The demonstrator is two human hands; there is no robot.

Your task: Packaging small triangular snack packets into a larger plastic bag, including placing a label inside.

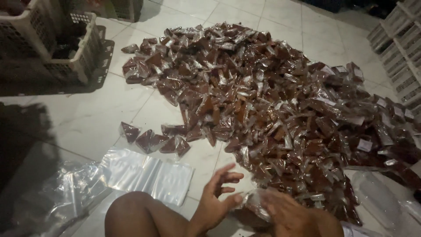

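— where the tiled floor (87,118) is left bare, what is seen?
— flat clear bags (149,173) are laid beside a glossy heap (280,109) of brown triangular packets.
— and the hands?
— a crinkled packet (256,202) is gripped by the blurred right hand (285,210); the left hand (217,197) is held just beside it, fingers spread.

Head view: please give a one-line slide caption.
Two hands beside a floor pile of brown-filled clear packets.

clear plastic bag (256,204) | crumpled, blurred | low at frame bottom, just beside the brown-packet heap (280,101)
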